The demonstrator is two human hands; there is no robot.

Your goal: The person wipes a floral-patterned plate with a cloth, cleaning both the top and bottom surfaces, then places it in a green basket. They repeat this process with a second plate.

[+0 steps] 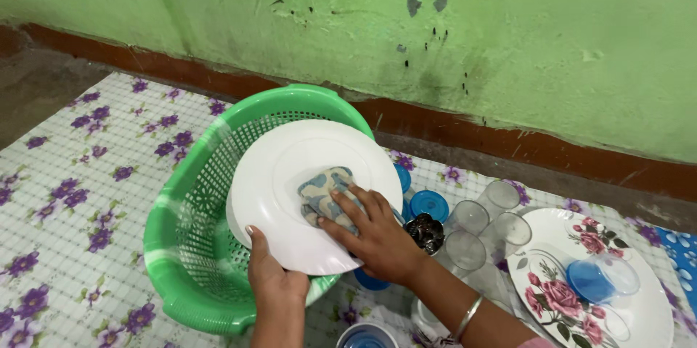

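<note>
My left hand (272, 275) grips the lower rim of a round white plate (290, 166), held tilted over a green plastic basket (181, 246). My right hand (374, 235) presses a blue and beige patterned cloth (323, 192) flat against the plate's underside. A thin metal bangle (468, 317) circles my right wrist. The plate hides much of the basket's inside.
Several clear plastic tumblers (479, 235) stand to the right, beside blue lids (430, 204) and a dark metal scrubber (425, 232). A rose-patterned plate (573, 297) lies at far right with a blue lid on it. A floral mat (80, 195) covers the floor; a green wall (508, 36) rises behind.
</note>
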